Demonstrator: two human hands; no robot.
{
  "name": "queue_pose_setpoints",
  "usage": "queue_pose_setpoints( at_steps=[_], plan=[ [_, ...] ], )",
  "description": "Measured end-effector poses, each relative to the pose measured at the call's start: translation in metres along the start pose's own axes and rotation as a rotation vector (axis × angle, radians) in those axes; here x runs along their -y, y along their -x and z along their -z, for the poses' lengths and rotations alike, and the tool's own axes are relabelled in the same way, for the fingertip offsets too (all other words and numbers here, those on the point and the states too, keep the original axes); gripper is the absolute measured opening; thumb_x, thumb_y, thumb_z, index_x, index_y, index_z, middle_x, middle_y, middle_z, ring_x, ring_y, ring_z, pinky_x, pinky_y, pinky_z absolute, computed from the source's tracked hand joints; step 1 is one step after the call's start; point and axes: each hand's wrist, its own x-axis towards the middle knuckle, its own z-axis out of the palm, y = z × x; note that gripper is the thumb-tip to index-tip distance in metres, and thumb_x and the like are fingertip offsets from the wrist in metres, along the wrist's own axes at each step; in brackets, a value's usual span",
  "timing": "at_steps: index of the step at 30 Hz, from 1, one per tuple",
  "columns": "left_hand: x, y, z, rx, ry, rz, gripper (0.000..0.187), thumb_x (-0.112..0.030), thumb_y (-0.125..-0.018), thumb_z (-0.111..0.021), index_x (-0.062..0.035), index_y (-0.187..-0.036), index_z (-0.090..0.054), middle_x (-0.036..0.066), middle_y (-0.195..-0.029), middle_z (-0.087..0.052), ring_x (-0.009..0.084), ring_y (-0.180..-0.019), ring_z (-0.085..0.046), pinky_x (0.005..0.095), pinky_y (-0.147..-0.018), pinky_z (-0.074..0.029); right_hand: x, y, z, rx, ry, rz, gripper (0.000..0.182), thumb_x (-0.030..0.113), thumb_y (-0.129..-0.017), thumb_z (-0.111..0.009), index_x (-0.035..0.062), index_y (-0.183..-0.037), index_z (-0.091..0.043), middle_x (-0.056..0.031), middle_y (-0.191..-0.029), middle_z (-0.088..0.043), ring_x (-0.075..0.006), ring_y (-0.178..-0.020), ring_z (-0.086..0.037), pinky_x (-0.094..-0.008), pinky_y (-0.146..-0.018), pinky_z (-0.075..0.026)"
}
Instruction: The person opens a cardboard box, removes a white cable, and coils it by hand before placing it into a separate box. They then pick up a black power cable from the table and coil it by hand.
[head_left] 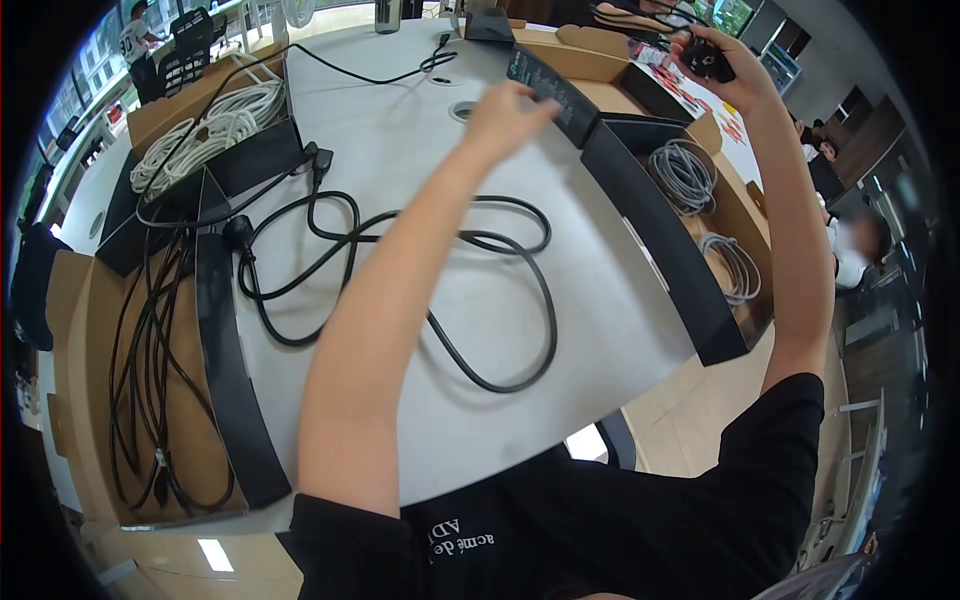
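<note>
My left hand (507, 125) is over the far part of the white table (590, 340), close to the dark box flap (555, 97). Motion blurs its fingers, so its grip cannot be made out. Raised at the upper right, my right hand (728, 72) is closed round a black plug (706, 60) with dark cable running from it. A thick black cable (550, 290) lies in loose loops on the table, partly behind my left forearm. The right-hand box (680, 285) holds two grey cable coils (684, 178).
At the left, one box (245, 400) holds black cables (160, 370) and another holds white cables (225, 120). A thin black cable (345, 72) crosses the table's far side. A bottle (388, 15) stands at the back. People (140, 45) are in the background.
</note>
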Motion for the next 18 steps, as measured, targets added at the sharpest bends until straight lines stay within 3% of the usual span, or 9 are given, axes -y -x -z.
queue_pose_setpoints(
  at_steps=[3,4,7,8,9,11,14,17,18],
  plan=[
    [-0.007,-0.005,-0.040,0.057,-0.329,-0.360,0.061,-0.042,-0.073,-0.065,0.0013,-0.114,-0.048,0.018,-0.121,-0.045,0.0328,-0.113,-0.043,0.0376,-0.092,-0.038,-0.026,-0.033,-0.006,-0.157,0.043,0.008,0.022,0.008,-0.081,-0.058,-0.0004,-0.099,-0.048,-0.0174,-0.087,-0.057,-0.0274,-0.082,-0.059,-0.0438,-0.076,-0.054],
    [-0.007,-0.010,-0.051,0.069,-0.387,-0.457,0.061,-0.041,-0.075,-0.063,0.0002,-0.116,-0.047,0.017,-0.122,-0.045,0.0328,-0.116,-0.040,0.0385,-0.094,-0.036,-0.044,-0.058,0.001,-0.261,0.042,-0.085,0.020,0.004,-0.078,-0.056,0.0021,-0.096,-0.048,-0.0132,-0.085,-0.055,-0.0255,-0.079,-0.058,-0.0465,-0.073,-0.054],
    [-0.010,-0.017,-0.070,0.094,-0.428,-0.585,0.059,-0.038,-0.076,-0.062,-0.0012,-0.119,-0.045,0.014,-0.123,-0.044,0.0311,-0.119,-0.037,0.0400,-0.094,-0.035,-0.101,-0.098,0.001,-0.364,0.012,-0.273,0.013,0.004,-0.079,-0.052,0.0013,-0.091,-0.046,-0.0130,-0.081,-0.053,-0.0262,-0.072,-0.057,-0.0467,-0.066,-0.054],
    [0.002,-0.019,-0.085,-0.006,-0.433,-0.650,0.057,-0.034,-0.075,-0.062,-0.0026,-0.119,-0.044,0.011,-0.120,-0.045,0.0282,-0.118,-0.037,0.0407,-0.093,-0.035,-0.117,-0.106,0.002,-0.387,0.106,-0.330,0.012,0.007,-0.080,-0.051,0.0016,-0.090,-0.047,-0.0123,-0.077,-0.054,-0.0251,-0.065,-0.057,-0.0441,-0.061,-0.053],
    [0.003,-0.019,-0.088,0.025,-0.434,-0.617,0.057,-0.032,-0.074,-0.062,-0.0027,-0.119,-0.044,0.010,-0.120,-0.045,0.0273,-0.117,-0.037,0.0403,-0.092,-0.036,-0.129,-0.110,-0.001,-0.390,0.210,-0.415,0.013,0.008,-0.081,-0.049,0.0019,-0.092,-0.049,-0.0108,-0.075,-0.054,-0.0233,-0.060,-0.055,-0.0414,-0.058,-0.051],
    [0.002,-0.022,-0.088,0.090,-0.440,-0.554,0.058,-0.029,-0.072,-0.062,-0.0029,-0.120,-0.044,0.008,-0.121,-0.044,0.0255,-0.114,-0.039,0.0396,-0.090,-0.036,-0.148,-0.127,0.000,-0.446,0.496,-0.359,0.014,0.011,-0.080,-0.050,0.0028,-0.090,-0.053,-0.0103,-0.075,-0.056,-0.0215,-0.062,-0.056,-0.0381,-0.057,-0.049],
    [-0.009,-0.021,-0.083,0.145,-0.464,-0.509,0.059,-0.025,-0.069,-0.063,-0.0043,-0.121,-0.044,0.006,-0.123,-0.043,0.0235,-0.109,-0.041,0.0388,-0.088,-0.037,-0.172,-0.156,0.017,-0.158,0.972,-0.550,0.015,0.014,-0.077,-0.052,0.0030,-0.086,-0.057,-0.0115,-0.074,-0.057,-0.0207,-0.064,-0.057,-0.0344,-0.056,-0.048],
    [0.000,-0.018,-0.087,0.081,-0.429,-0.537,0.061,-0.024,-0.069,-0.063,-0.0055,-0.123,-0.043,0.004,-0.124,-0.042,0.0232,-0.107,-0.042,0.0381,-0.086,-0.039,-0.156,-0.132,-0.023,-0.007,1.392,-0.600,0.030,0.020,-0.072,-0.061,0.0016,-0.095,-0.055,-0.0076,-0.081,-0.058,-0.0188,-0.064,-0.056,-0.0364,-0.055,-0.047],
    [0.002,-0.018,-0.087,0.073,-0.430,-0.538,0.061,-0.023,-0.069,-0.063,-0.0060,-0.123,-0.043,0.004,-0.124,-0.043,0.0231,-0.107,-0.042,0.0378,-0.086,-0.039,-0.157,-0.132,-0.025,0.063,1.401,-0.588,0.036,0.032,-0.073,-0.059,0.0029,-0.094,-0.059,-0.0082,-0.085,-0.060,-0.0178,-0.064,-0.056,-0.0323,-0.053,-0.046]
  ],
)
